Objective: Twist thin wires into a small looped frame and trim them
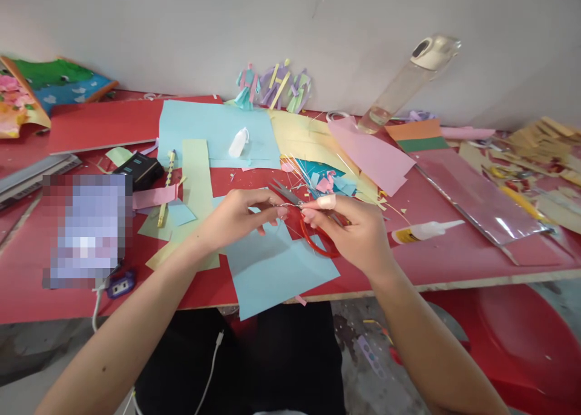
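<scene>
Between my two hands runs a thin, pale twisted strand, like wire or string. My left hand is closed, pinching its left end between thumb and finger. Opposite it, my right hand pinches the other end, with a bandage round one finger. Scissors with red handles lie just behind my right hand, partly hidden by it, blades pointing to the back left. Below the hands are light blue paper sheets that reach over the table's front edge.
Paper scraps lie behind the scissors. A glue bottle lies to the right, a small white bottle on blue paper. A clear water bottle stands near the wall, beside paper figures. At left are a yellow pencil and a pixelated object.
</scene>
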`<state>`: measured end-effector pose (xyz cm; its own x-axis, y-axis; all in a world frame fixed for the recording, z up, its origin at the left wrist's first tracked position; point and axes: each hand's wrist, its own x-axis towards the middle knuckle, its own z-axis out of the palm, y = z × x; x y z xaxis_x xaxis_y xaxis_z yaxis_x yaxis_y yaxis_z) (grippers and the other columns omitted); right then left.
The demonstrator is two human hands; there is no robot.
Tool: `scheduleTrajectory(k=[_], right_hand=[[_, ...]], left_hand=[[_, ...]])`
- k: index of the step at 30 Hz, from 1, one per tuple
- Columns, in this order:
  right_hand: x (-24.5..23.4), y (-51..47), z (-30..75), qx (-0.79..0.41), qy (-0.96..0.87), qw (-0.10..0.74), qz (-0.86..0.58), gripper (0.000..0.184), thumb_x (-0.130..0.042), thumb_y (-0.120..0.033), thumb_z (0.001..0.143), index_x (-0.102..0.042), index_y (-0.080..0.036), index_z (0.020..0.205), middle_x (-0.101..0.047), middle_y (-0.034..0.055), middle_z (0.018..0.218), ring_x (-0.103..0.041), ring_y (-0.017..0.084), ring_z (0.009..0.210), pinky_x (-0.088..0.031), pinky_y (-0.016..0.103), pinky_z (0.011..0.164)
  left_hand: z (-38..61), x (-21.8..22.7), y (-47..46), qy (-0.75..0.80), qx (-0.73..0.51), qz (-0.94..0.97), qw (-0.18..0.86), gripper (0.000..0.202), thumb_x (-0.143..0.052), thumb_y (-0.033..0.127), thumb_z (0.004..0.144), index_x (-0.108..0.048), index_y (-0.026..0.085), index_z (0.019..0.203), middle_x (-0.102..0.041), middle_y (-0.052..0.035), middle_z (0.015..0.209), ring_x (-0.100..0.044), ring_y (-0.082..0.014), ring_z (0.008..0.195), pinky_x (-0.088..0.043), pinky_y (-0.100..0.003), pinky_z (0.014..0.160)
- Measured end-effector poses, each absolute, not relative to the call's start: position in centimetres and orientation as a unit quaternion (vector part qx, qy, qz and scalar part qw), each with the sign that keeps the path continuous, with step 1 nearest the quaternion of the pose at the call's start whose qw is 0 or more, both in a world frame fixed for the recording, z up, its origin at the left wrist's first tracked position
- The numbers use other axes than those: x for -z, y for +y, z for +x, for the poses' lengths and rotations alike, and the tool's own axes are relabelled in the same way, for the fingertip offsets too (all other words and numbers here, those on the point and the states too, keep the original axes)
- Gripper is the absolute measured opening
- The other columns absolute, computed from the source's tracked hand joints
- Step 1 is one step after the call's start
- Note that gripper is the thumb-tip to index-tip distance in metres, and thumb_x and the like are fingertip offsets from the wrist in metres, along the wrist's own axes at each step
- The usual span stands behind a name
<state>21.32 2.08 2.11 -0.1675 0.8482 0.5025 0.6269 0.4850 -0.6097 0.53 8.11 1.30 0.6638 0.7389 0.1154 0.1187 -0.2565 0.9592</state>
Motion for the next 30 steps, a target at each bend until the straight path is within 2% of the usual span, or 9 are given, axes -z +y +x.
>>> scheduleTrajectory(k=[5,12,15,21,26,30], right_hand=[[-1.8,2.6,21.9,-0.173,-0.747,0.417,-0.488,0.013,-0.065,-0.013,0.086,-0.071,-0.025,0.085,-0.072,-0.0032,0.070,-0.067,0.012,0.061,-0.055,0.023,0.058],[-2.6,2.9,22.0,-0.202,-0.762,0.367,-0.493,0.011,-0.063,-0.021,0.089,-0.068,-0.023,0.079,-0.070,-0.0024,0.065,-0.067,0.013,0.060,-0.054,0.024,0.057],[-2.8,2.8,21.6,-0.162,-0.786,0.343,-0.489,0.011,-0.062,-0.018,0.089,-0.065,-0.022,0.079,-0.071,-0.0015,0.071,-0.067,0.013,0.064,-0.053,0.024,0.061],[-2.3,2.7,20.8,-0.096,-0.812,0.333,-0.469,0.009,-0.058,-0.017,0.091,-0.065,-0.021,0.095,-0.075,0.0029,0.085,-0.069,0.015,0.071,-0.051,0.026,0.061],[-2.0,3.0,20.3,0.011,-0.832,0.334,-0.443,0.009,-0.056,-0.015,0.091,-0.064,-0.019,0.088,-0.074,0.0048,0.079,-0.068,0.016,0.068,-0.049,0.027,0.057],[-1.6,3.3,20.1,0.078,-0.832,0.354,-0.419,0.010,-0.057,-0.015,0.090,-0.060,-0.021,0.082,-0.071,0.0023,0.067,-0.065,0.016,0.060,-0.045,0.028,0.053]], left_hand=[[0.2,-1.6,8.3,0.288,-0.255,0.742,0.548,0.023,-0.058,0.036,0.091,-0.070,0.016,0.088,-0.070,-0.0032,0.080,-0.065,-0.0106,0.067,-0.053,-0.020,0.058],[-0.1,-2.1,8.3,0.285,-0.232,0.725,0.582,0.019,-0.059,0.032,0.091,-0.069,0.016,0.086,-0.072,-0.0029,0.079,-0.065,-0.0097,0.062,-0.054,-0.022,0.063],[-0.1,-2.1,8.3,0.301,-0.245,0.746,0.542,0.017,-0.059,0.029,0.091,-0.069,0.017,0.085,-0.071,-0.0011,0.077,-0.064,-0.0091,0.062,-0.052,-0.020,0.062],[0.1,-1.9,8.1,0.306,-0.251,0.776,0.491,0.015,-0.057,0.026,0.091,-0.069,0.018,0.087,-0.070,0.0009,0.075,-0.063,-0.0090,0.062,-0.049,-0.020,0.062],[0.2,-1.9,8.0,0.312,-0.258,0.778,0.480,0.016,-0.057,0.027,0.091,-0.070,0.018,0.089,-0.070,0.0000,0.075,-0.062,-0.0102,0.062,-0.049,-0.022,0.063],[0.3,-2.1,7.7,0.295,-0.282,0.776,0.480,0.015,-0.057,0.023,0.091,-0.070,0.017,0.090,-0.070,-0.0011,0.076,-0.062,-0.0107,0.063,-0.049,-0.023,0.064]])
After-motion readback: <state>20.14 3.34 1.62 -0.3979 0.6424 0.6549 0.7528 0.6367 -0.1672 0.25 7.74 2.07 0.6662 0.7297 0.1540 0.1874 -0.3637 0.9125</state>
